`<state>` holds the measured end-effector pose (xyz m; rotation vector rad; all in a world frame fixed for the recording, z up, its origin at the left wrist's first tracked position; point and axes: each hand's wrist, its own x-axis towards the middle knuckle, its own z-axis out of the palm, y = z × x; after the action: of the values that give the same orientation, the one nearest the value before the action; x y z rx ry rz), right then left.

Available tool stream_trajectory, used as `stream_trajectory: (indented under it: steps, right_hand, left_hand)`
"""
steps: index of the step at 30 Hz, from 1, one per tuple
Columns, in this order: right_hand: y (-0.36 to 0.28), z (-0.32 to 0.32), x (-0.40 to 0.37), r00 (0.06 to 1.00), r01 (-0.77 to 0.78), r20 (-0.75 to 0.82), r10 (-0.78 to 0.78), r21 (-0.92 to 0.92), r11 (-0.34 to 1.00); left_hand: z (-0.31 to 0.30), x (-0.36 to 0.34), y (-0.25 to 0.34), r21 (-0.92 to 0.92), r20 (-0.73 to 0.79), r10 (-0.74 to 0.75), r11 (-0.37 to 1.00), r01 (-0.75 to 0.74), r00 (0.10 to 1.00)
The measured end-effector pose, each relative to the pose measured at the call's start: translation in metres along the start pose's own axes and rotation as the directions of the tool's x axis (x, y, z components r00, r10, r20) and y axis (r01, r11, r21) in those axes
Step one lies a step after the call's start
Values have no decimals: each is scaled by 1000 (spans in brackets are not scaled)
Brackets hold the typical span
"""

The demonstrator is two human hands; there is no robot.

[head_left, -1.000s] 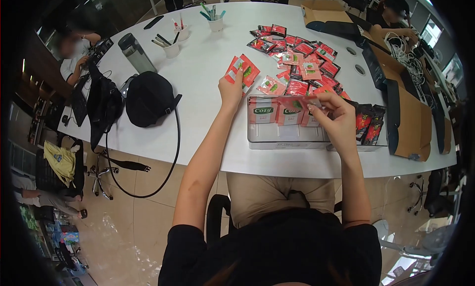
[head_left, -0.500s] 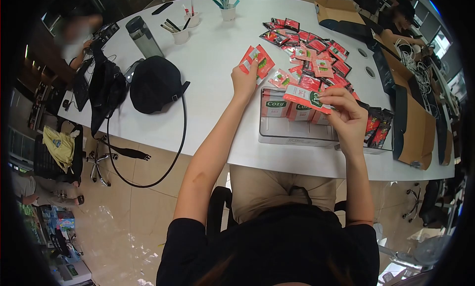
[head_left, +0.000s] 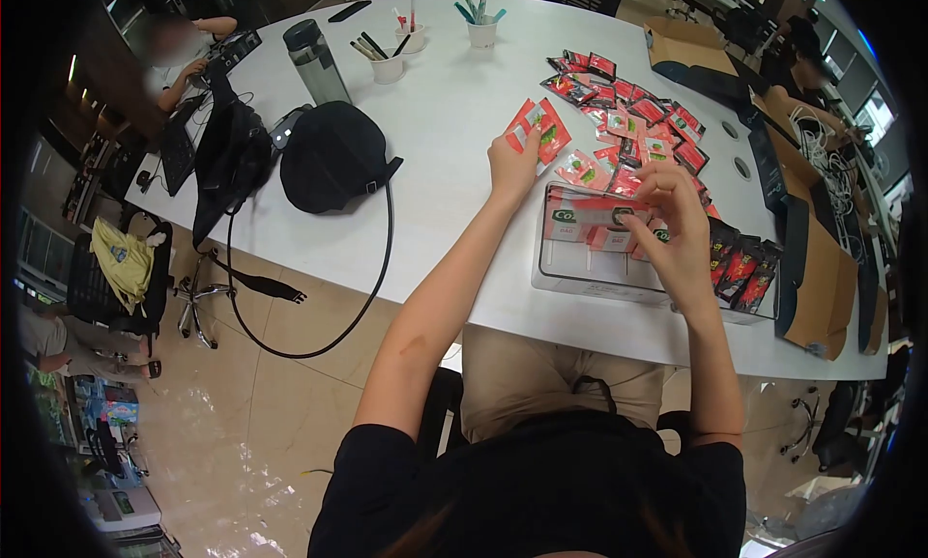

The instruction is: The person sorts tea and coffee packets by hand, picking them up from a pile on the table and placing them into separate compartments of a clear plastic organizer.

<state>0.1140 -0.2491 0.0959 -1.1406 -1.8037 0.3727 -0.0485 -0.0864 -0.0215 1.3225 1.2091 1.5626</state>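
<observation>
Left arm point(head_left: 435, 302) stretched forward, left fingers point(head_left: 532, 148) pinched, right forearm point(head_left: 713, 365) extended, right fingers point(head_left: 669, 177) curled

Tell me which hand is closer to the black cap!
Left. The left hand is to the right of the cap, apart from it, holding red packets. The right hand is farther right, over the clear box.

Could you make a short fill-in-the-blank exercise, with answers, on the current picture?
1. The hand over the box is the person's own ____ one.
2. As the wearer sees it, the bottle stands to the ____ of the loose packets.
3. The cap is ____ in colour.
4. In all, ____ cups with pens stand on the table.

Missing words: right; left; black; three.
</observation>
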Motion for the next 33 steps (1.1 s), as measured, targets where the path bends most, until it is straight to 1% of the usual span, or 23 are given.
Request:
stream_trajectory:
  steps: [2,3,6,7,10,13,16,19,22,25,28,31,33]
  right_hand:
    - [-10,-1,4,991,1,136,10,-79,997]
    - [-5,-1,7,957,112,278,-89,-68,991]
    - [-4,14,8,886,44,463,25,-138,989]
    - [1,21,7,881,110,473,-15,-174,979]
    - [14,36,7,888,331,417,-195,-282,901]
    - [20,39,13,885,349,402,-234,-243,905]
    - [20,41,16,908,325,349,-231,-241,914]
    - [13,42,20,902,409,322,-288,-420,811]
    - [15,44,21,921,353,322,-221,-445,823]
    - [15,44,22,925,334,324,-199,-444,832]
    - [13,43,23,931,307,324,-169,-442,843]
    - [13,42,24,927,314,331,-174,-437,843]
    - [12,41,24,926,308,342,-159,-442,842]
  left_hand:
    - [0,1,0,-5,4,2,1000,-2,1000]
    - [1,1,1,-13,1,5,1000,-5,1000]
    - [2,-2,7,-20,6,0,1000,0,1000]
    - [1,-2,8,-19,8,-3,1000,3,1000]
    - [-1,-1,8,17,37,-16,1000,16,999]
    - [1,0,5,-23,-10,41,999,-42,999]
    - [2,0,5,-18,-6,37,999,-37,999]
    - [2,0,5,-10,4,45,999,-45,999]
    - [2,1,3,-22,6,46,999,-46,999]
    - [0,2,2,30,37,7,1000,-8,999]
    - [0,2,2,21,51,-13,1000,12,999]
    - [1,2,1,-23,20,34,999,-34,999]
    - [1,2,2,-51,19,36,998,-35,999]
